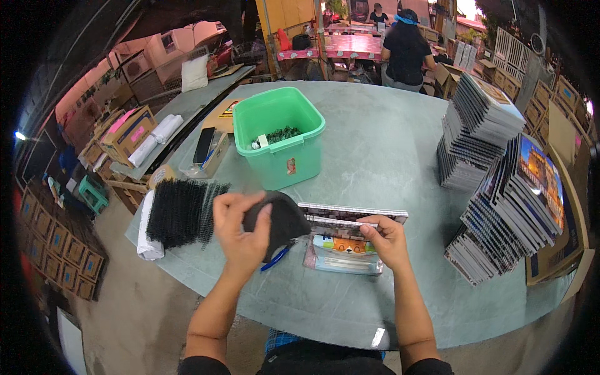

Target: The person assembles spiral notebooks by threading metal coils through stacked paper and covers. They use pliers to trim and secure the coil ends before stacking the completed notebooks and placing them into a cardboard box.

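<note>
My left hand is closed, thumb and fingers on a dark curved piece; motion blurs it, and I cannot make out its kind. My right hand pinches the right end of a spiral-bound notebook, which is held edge-up above the table. Just behind it is another spiral-bound notebook. Below them lies a clear packet with a cartoon animal print. A tool's blue handle pokes out under the dark piece, the rest hidden.
A green bucket holding black coils stands at the back. Left of my hands lies a heap of black binding coils, near a small bin. Tall stacks of notebooks fill the right side. A person stands beyond the table.
</note>
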`<state>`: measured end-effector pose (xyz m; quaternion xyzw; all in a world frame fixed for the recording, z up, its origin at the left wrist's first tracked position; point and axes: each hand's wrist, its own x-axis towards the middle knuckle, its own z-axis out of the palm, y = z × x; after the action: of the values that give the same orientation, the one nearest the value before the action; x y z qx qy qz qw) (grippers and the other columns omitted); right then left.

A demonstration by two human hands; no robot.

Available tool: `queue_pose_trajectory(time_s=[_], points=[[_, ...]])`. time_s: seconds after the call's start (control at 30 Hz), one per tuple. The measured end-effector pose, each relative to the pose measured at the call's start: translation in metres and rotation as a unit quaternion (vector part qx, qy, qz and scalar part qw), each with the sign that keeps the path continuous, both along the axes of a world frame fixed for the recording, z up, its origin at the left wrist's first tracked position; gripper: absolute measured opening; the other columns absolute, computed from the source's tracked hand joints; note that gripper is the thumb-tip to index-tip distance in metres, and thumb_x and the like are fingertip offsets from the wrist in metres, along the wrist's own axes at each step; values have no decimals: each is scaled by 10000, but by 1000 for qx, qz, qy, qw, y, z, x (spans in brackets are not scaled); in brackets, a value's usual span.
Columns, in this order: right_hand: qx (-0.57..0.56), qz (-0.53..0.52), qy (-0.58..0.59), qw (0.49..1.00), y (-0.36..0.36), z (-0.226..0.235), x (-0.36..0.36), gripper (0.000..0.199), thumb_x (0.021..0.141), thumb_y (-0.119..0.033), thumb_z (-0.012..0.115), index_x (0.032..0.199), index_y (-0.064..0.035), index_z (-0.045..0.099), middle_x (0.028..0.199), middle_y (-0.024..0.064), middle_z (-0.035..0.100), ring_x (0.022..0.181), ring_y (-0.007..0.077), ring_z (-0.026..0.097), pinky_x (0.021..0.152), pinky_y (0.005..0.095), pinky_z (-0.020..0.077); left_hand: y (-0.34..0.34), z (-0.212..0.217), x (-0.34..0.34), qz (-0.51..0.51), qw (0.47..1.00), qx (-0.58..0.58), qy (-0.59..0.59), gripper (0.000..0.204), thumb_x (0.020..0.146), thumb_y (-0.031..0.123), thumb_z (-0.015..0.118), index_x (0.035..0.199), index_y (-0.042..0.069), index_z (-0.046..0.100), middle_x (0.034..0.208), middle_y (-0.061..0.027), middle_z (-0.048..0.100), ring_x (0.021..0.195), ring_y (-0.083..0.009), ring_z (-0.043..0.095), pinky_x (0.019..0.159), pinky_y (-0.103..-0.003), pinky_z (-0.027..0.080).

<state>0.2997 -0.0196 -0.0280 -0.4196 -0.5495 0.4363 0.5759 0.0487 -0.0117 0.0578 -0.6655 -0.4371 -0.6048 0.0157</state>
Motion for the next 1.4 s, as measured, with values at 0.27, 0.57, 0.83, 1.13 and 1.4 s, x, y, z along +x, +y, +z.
queue_pose_trajectory(time_s=[0.27, 0.57, 0.83, 1.13, 1.4], points=[[0, 4, -6, 1000, -6, 4, 0, 199, 863, -176, 646, 951, 3, 653, 789, 8, 645, 700, 46, 555, 629, 207, 457, 4, -5, 5, -59, 997, -12, 56, 227, 719, 27, 699, 939, 67, 663, 854, -109, 539, 776, -228, 549, 668, -304, 458], [-3, 0, -8, 1000, -6, 0, -1, 175, 867, -166, 642, 928, -3, 653, 806, 16, 645, 715, 49, 547, 642, 208, 449, -2, -32, 16, -132, 976, -74, 155, 175, 724, 45, 705, 885, 38, 636, 847, -105, 569, 752, -248, 571, 642, -327, 475], [14, -11, -23, 1000, -8, 3, 1, 178, 869, -167, 633, 922, 2, 644, 817, 32, 650, 758, 81, 569, 680, 235, 462, -7, -43, 18, -143, 964, -134, 179, 171, 736, 88, 686, 894, 62, 624, 888, -117, 572, 807, -292, 580, 701, -367, 484], [245, -159, -467, 835, -9, 46, -55, 217, 720, -75, 639, 934, -48, 615, 910, 95, 606, 868, 267, 557, 790, 395, 412, -26, -96, 24, -181, 947, -111, 240, 295, 724, 132, 705, 986, 63, 589, 936, -117, 558, 855, -315, 553, 719, -369, 465], [249, -154, -478, 828, 0, 40, -65, 236, 711, -143, 670, 935, -92, 615, 807, 61, 532, 810, 242, 526, 709, 356, 371, 22, -33, 6, -203, 940, -94, 258, 233, 724, 74, 678, 940, 53, 592, 910, -123, 560, 855, -305, 544, 739, -378, 414]])
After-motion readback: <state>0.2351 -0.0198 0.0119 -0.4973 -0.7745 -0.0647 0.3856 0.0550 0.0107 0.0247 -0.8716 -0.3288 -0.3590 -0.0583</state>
